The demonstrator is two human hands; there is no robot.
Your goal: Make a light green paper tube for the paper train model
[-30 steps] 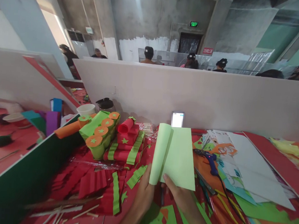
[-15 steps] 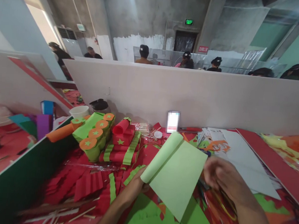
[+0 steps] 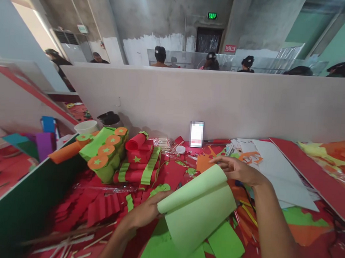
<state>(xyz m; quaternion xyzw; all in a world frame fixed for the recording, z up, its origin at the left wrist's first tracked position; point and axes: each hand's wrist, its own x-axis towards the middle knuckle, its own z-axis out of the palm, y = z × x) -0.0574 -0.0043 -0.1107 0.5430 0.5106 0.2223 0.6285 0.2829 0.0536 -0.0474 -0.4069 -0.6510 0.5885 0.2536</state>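
Note:
A light green paper sheet, partly rolled along its upper edge, is held up over the table. My left hand is closed on the roll's left end, its fingertips hidden behind the paper. At the roll's upper right end is my right hand, fingers bent against the paper with some of them out of sight behind it. Brighter green paper sheets lie beneath. Just behind my right fingers is a piece of orange paper.
Red and green paper rolls and green bundles with orange star-marked ends stand at left. Behind are a white bowl, a dark-lidded jug and a phone against the white partition. White sheets lie at right.
My right hand has moved left and up to the roll's right end, from beside the sheet. The roll has tilted flatter, and the sheet's loose part now curves. The view has shifted slightly.

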